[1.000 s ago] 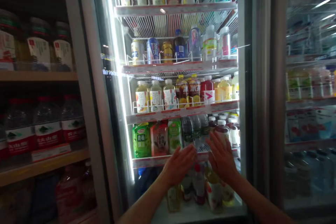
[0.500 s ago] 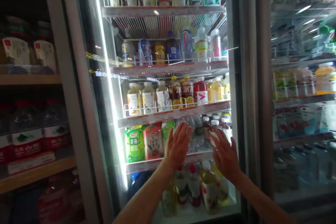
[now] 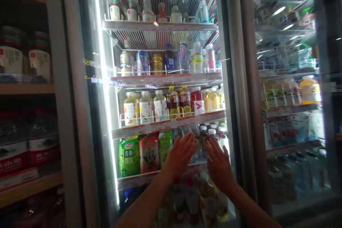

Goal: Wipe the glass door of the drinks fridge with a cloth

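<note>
My left hand (image 3: pixel 181 153) is raised in front of the lower part of a lit drinks fridge, with its fingers stretched out and nothing in it. Close to it on the right, my right hand (image 3: pixel 220 165) is also open and empty, the palms turned partly toward each other. Behind the hands lie a green drink pack (image 3: pixel 129 156), a red drink pack (image 3: pixel 149 152) and a second green pack (image 3: pixel 165 144). White-capped bottles (image 3: pixel 212 133) stand behind my right fingertips. Whether the hands touch the fridge glass, I cannot tell.
Higher wire shelves hold a blue can (image 3: pixel 143 63), pale tea bottles (image 3: pixel 130 109) and a red-drink bottle (image 3: pixel 197 99). Metal door frames (image 3: pixel 242 78) run down the right side. A wooden shelf (image 3: pixel 29 184) with large bottles stands left. Another stocked fridge (image 3: pixel 292 108) is right.
My right hand has come left, nearer to my left hand, and the gap between them is narrower. The view has shifted, so the shelves sit lower and further left. Both hands remain empty.
</note>
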Tool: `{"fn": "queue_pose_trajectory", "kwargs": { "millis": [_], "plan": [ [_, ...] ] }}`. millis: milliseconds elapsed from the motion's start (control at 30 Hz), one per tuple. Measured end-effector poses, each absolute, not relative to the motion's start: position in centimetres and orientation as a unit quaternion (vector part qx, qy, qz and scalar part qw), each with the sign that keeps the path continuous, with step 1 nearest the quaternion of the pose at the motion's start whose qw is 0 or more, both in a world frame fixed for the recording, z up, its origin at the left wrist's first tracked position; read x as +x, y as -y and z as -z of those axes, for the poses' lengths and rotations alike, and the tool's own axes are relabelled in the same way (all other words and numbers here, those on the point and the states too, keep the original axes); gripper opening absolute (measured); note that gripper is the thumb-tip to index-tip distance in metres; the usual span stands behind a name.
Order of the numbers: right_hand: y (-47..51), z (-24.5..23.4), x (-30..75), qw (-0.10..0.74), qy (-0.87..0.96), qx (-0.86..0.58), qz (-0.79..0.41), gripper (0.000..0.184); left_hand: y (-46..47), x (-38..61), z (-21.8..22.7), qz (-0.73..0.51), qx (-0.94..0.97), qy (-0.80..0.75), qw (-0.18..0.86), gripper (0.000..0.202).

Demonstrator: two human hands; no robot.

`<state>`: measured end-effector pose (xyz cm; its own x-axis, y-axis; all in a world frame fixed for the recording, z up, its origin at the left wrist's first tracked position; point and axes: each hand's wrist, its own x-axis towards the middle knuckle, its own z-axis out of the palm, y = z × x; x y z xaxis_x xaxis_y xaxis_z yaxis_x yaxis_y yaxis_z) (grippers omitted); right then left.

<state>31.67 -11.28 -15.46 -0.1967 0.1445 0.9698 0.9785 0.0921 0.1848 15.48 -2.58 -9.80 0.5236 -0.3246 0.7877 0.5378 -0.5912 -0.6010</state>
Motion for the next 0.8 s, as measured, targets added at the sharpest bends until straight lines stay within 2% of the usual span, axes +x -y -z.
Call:
{"fn": "queue_pose_trajectory", "kwargs": {
  "millis": [167,333,433,533,667,800],
  "plan": [
    [9.5,14.1,26.5,0.504,0.645,-0.382,0.430,0.059,2.4,14.6,9.1,0.558,-0.711,0.165,0.395,0.054],
    [6.6,11.6,20.6,0.543,0.553,-0.450,0.444,0.045,0.9,8.8,11.8,0.525,-0.721,0.192,0.410,0.071],
    [5.2,10.1,18.9,0.545,0.517,-0.456,0.478,0.038,0.3,6.4,13.4,0.512,-0.712,0.220,0.427,0.070],
    [5.3,10.3,21.5,0.525,0.512,-0.434,0.524,0.034,0.3,6.0,13.9,0.509,-0.709,0.236,0.428,0.069],
    [8.0,12.6,31.0,0.498,0.454,-0.470,0.570,0.035,0.5,6.5,13.9,0.503,-0.718,0.240,0.417,0.069],
    [9.0,13.5,34.7,0.570,0.353,-0.503,0.545,0.044,0.6,6.6,13.8,0.506,-0.714,0.238,0.421,0.069]
  ]
}}
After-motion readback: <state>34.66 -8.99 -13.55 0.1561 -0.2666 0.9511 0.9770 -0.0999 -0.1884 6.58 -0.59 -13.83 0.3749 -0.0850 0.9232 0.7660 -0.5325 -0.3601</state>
